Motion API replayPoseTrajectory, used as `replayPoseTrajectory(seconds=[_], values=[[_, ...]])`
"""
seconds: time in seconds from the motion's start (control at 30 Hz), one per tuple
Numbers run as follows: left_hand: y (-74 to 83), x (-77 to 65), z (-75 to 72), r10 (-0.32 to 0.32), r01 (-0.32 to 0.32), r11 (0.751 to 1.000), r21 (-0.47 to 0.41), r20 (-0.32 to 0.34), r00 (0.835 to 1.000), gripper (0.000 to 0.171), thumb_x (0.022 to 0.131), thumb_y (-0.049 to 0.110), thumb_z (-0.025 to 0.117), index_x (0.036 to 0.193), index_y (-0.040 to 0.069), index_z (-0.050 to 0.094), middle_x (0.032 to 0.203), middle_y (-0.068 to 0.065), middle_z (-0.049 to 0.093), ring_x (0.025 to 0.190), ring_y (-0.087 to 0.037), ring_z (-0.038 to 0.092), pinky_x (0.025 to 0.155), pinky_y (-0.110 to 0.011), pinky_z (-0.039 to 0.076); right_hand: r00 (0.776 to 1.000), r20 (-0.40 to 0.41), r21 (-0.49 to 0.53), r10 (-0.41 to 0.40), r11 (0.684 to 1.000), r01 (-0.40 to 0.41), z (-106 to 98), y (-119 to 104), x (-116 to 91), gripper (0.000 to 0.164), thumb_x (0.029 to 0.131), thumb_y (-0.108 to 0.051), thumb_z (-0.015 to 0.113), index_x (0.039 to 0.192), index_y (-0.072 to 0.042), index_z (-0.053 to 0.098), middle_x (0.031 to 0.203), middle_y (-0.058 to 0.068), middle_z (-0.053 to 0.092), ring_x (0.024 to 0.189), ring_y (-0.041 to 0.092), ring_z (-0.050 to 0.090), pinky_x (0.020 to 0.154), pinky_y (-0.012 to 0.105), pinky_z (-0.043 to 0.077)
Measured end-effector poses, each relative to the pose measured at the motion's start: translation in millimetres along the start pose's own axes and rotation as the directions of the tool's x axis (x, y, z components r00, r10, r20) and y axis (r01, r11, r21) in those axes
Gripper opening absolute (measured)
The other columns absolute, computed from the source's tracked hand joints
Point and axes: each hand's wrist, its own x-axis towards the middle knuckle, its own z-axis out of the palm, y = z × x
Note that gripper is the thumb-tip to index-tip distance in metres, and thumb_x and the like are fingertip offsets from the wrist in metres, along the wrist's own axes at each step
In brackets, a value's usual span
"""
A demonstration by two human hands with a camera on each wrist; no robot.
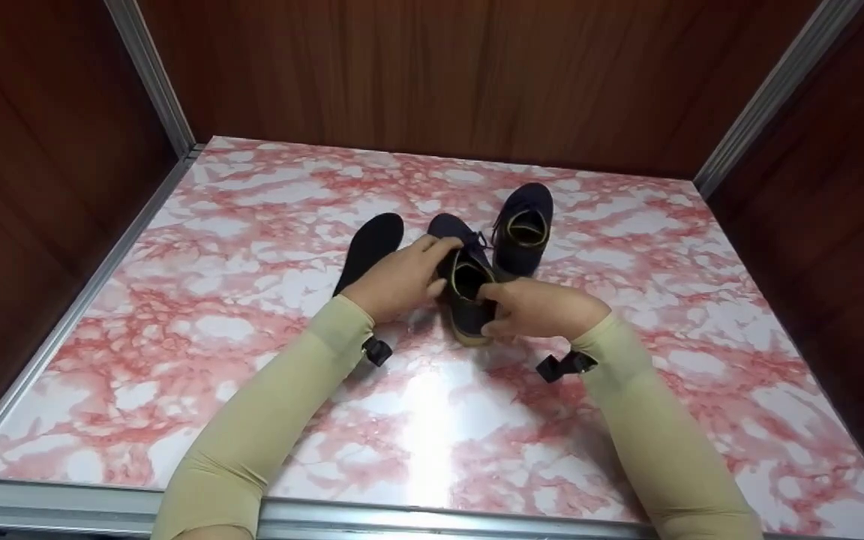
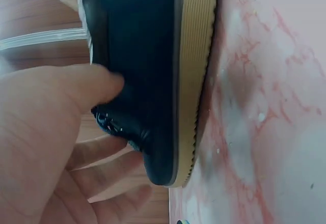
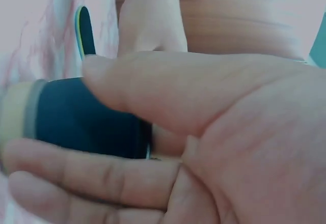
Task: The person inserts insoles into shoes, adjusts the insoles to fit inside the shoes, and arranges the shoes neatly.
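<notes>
A dark navy lace-up shoe point(image 1: 472, 319) with a tan sole stands on the table between the two hands, toe pointing away. My left hand point(image 1: 398, 281) holds it near the laces; in the left wrist view the thumb presses the shoe's side point(image 2: 142, 56) and the fingers reach over the laces. At the heel, my right hand point(image 1: 544, 307) grips the rear of the shoe, thumb and fingers on either side of the heel point(image 3: 91, 117) in the right wrist view. A black insole point(image 1: 372, 244) lies left of the shoe, partly hidden by the left hand.
The matching shoe point(image 1: 529, 201) stands just to the right and farther back, toe away. The table point(image 1: 252, 330) has a red and white marbled top with a metal rail point(image 1: 372, 517) at its front edge. Dark wooden panels point(image 1: 432, 75) enclose the back and sides.
</notes>
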Motion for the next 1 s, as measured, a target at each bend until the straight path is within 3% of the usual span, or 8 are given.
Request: replayPoseTrajectory(seconds=[0.13,0.27,0.43,0.53,0.67,0.87,1.0], values=[[1.3,0.5,-3.2,-0.044,0.044,0.999,0.016,0.038,0.998,0.075,0.111,0.032,0.061,0.176,0.022,0.025,0.18,-0.016,0.028,0.15,-0.037,0.056,0.12,-0.05,0.052,0.999,-0.032,0.009,-0.003,1.0,0.004,3,0,4,0.054,0.106,-0.03,0.074,0.151,-0.006,0.055,0.101,0.008,0.076,0.084,0.015,0.068,0.083,0.038,0.057],[3.3,-0.9,-8.0,-0.06,0.059,0.998,0.033,0.028,0.998,0.078,0.109,0.025,0.064,0.176,0.021,0.024,0.184,-0.019,0.015,0.148,-0.041,0.057,0.114,-0.051,0.055,0.999,-0.053,0.033,-0.009,0.999,0.011,8,0,8,0.079,0.107,-0.032,0.073,0.17,-0.008,0.031,0.117,0.011,0.079,0.104,0.021,0.076,0.096,0.046,0.061],[4.9,-3.0,-11.4,-0.008,0.009,1.0,0.025,-0.053,0.999,0.061,0.106,0.015,0.068,0.163,0.021,0.046,0.169,-0.016,0.038,0.128,-0.034,0.067,0.101,-0.049,0.06,0.996,-0.072,0.081,-0.045,0.995,0.051,14,3,13,0.097,0.108,-0.032,0.071,0.177,-0.01,0.006,0.13,0.01,0.077,0.112,0.027,0.076,0.1,0.049,0.06],[4.9,-3.1,-12.0,0.055,-0.053,0.998,0.03,-0.079,0.995,0.045,0.106,0.016,0.068,0.149,0.019,0.056,0.148,-0.011,0.053,0.108,-0.028,0.069,0.092,-0.046,0.061,0.993,-0.101,0.082,-0.063,0.994,0.071,16,5,16,0.098,0.108,-0.032,0.07,0.177,-0.012,0.004,0.136,0.015,0.073,0.116,0.031,0.075,0.103,0.051,0.059],[2.2,-2.3,-11.5,0.136,-0.13,0.989,0.064,-0.105,0.985,0.023,0.108,0.023,0.07,0.129,0.016,0.062,0.122,-0.006,0.065,0.094,-0.024,0.068,0.087,-0.044,0.06,0.987,-0.137,0.075,-0.08,0.993,0.091,16,6,17,0.097,0.108,-0.03,0.07,0.177,-0.012,0.006,0.141,0.023,0.07,0.128,0.039,0.07,0.109,0.055,0.056],[-1.8,-3.0,-12.0,0.169,-0.159,0.983,0.089,-0.119,0.978,0.008,0.104,0.024,0.077,0.107,0.018,0.071,0.11,0.001,0.072,0.098,-0.019,0.073,0.089,-0.039,0.061,0.985,-0.153,0.088,-0.076,0.992,0.091,17,8,18,0.093,0.107,-0.027,0.071,0.177,-0.014,0.011,0.144,0.021,0.069,0.133,0.041,0.068,0.11,0.055,0.056],[-2.2,-2.0,-13.8,0.168,-0.16,0.984,0.084,-0.108,0.98,0.012,0.103,0.021,0.078,0.114,0.017,0.081,0.125,0.001,0.079,0.114,-0.019,0.077,0.101,-0.037,0.062,0.976,-0.187,0.034,-0.109,0.993,0.117,18,10,17,0.093,0.107,-0.026,0.071,0.177,-0.008,0.012,0.141,0.021,0.071,0.132,0.041,0.069,0.11,0.057,0.056]])
